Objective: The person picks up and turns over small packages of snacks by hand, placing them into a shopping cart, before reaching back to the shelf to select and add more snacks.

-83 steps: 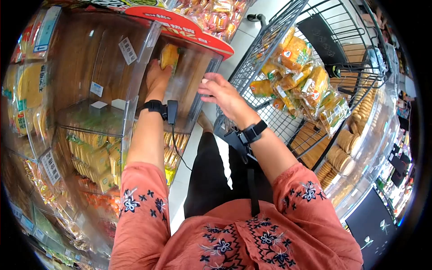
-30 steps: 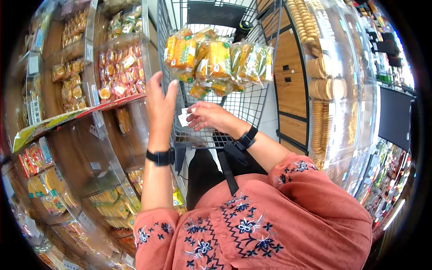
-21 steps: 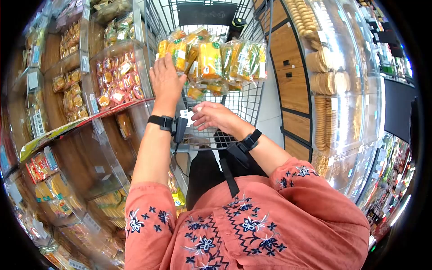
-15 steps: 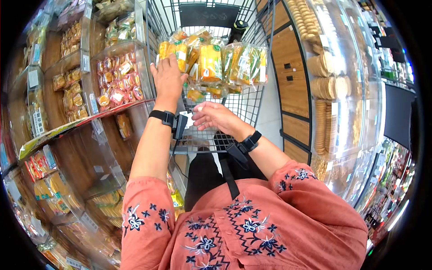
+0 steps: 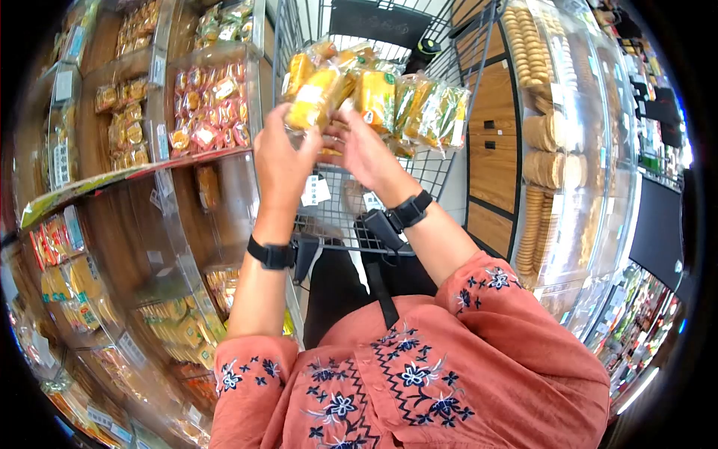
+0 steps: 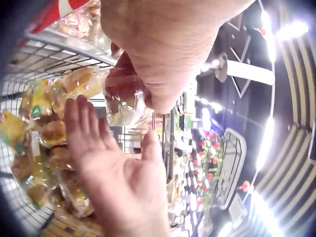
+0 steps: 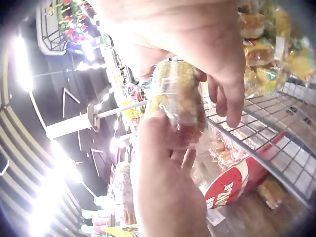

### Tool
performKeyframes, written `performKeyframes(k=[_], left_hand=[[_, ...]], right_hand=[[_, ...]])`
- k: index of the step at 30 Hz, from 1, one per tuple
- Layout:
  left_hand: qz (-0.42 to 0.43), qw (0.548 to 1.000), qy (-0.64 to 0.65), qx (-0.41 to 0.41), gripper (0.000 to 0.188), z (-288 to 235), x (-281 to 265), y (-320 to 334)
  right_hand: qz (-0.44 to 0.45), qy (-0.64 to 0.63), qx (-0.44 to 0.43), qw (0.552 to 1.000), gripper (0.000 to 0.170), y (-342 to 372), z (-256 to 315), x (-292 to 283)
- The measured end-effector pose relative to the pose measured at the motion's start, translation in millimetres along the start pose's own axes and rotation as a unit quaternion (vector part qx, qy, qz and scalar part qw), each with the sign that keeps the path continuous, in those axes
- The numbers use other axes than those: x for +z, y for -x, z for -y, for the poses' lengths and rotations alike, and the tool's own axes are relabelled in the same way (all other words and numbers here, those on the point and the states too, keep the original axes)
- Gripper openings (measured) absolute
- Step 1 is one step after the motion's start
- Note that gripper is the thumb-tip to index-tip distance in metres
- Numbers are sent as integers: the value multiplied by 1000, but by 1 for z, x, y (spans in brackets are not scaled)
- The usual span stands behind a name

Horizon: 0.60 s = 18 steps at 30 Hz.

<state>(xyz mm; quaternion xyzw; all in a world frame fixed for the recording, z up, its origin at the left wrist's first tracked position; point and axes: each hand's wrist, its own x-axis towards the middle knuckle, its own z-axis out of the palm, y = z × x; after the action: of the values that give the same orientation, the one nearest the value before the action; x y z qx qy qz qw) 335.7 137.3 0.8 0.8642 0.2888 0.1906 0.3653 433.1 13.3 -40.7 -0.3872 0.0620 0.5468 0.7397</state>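
My left hand [image 5: 280,161] grips a clear-wrapped packet of yellow bread [image 5: 313,99], tilted above the cart's near end. In the right wrist view, the left thumb [image 7: 155,128] lies across the packet's printed face, with fingers behind it. My right hand [image 5: 365,153] is just to the right, its fingertips close to the packet's lower end. The left wrist view shows that palm [image 6: 123,182] facing up, fingers straight, nothing in it. Beyond both hands, several similar bread packets [image 5: 378,97] lie heaped in the wire shopping cart [image 5: 351,213].
Shelf bins with small pink-wrapped cakes [image 5: 212,105] stand left of the cart. A brown bin [image 5: 123,224] sits nearer, behind a red sign edge. To the right are wooden cabinets [image 5: 490,165] and clear cases of stacked biscuits [image 5: 553,172]. White labels [image 5: 315,190] hang at the cart's front.
Earlier my left hand held a packet in the shelf bin, then came over empty to the cart. Now it has picked up a packet from the heap. My right hand has risen towards it.
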Motion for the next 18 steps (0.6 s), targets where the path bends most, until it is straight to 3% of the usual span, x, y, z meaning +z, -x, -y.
performKeyframes(k=[1, 2, 3, 4, 7, 8, 11, 15, 18], left_hand=[[-2, 992, -95, 86, 57, -2, -8, 13], [10, 989, -100, 109, 57, -6, -14, 26], [23, 986, -104, 131, 58, -10, -19, 37], [35, 982, -106, 154, 59, -11, -23, 47], [14, 995, 29, 91, 64, -1, -37, 72], [-13, 998, 37, 50, 57, 3, -44, 77], [-36, 974, 173, -146, 51, 34, -54, 92], [-65, 921, 329, -196, 40, 59, -60, 101], [-69, 914, 332, -223, 39, 66, -67, 106]], right_hand=[[37, -24, 5, 999, 63, -2, 2, 6], [20, -36, 2, 999, 65, -2, 2, 13], [23, -44, -82, 995, 64, -1, -1, 29], [31, -52, -72, 996, 70, -4, -9, 25], [67, -71, -8, 995, 77, -7, -19, 21], [81, -79, 20, 993, 78, -7, -24, 22], [101, -91, 52, 989, 80, -8, -37, 31], [105, -79, 73, 989, 83, -10, -54, 48], [111, -82, 91, 986, 81, -10, -65, 58]])
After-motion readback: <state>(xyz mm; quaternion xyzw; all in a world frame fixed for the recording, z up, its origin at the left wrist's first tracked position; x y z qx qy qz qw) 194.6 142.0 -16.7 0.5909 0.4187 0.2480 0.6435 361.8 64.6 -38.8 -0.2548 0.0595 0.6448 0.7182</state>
